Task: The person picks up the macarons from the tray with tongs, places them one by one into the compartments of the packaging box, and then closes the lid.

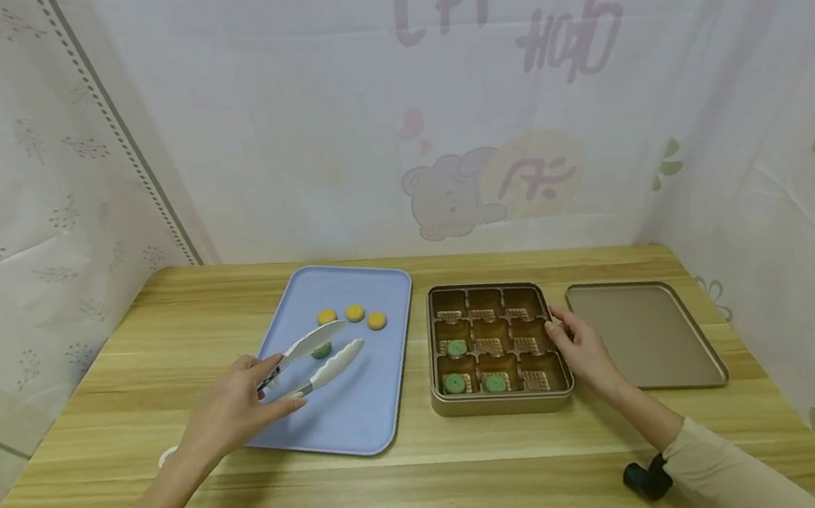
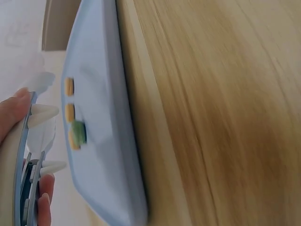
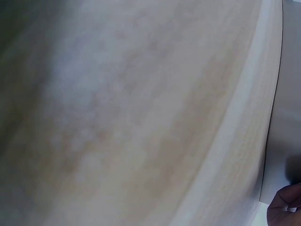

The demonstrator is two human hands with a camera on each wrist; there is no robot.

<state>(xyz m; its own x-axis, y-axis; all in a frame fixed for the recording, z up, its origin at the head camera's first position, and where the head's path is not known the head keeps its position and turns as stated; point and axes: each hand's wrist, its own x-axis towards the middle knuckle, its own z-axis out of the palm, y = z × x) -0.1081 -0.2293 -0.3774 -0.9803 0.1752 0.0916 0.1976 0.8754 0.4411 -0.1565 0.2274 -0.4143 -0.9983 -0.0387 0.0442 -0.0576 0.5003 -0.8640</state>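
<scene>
My left hand (image 1: 231, 400) holds a pair of tongs (image 1: 330, 367) with pale, scalloped tips, spread apart above a blue tray (image 1: 322, 427). Between the tong arms, in the head view, a green macaron-like cookie (image 1: 322, 351) shows on the tray; the left wrist view shows the tips (image 2: 44, 115) apart from it. Just behind lie three yellow cookies (image 1: 355, 314). My right hand (image 1: 588, 355) grips the right rim of a gold tin (image 1: 496, 404) with a divided insert. Three green cookies (image 1: 455, 383) sit in separate left and middle compartments. The right wrist view catches only a corner of that hand (image 3: 284, 207).
A flat gold lid (image 1: 643, 336) lies right of the tin, close to my right forearm. All stands on a wooden table (image 1: 405, 497), with printed curtains (image 1: 273, 135) behind and at both sides. A small white object (image 1: 167, 456) is partly hidden by my left forearm.
</scene>
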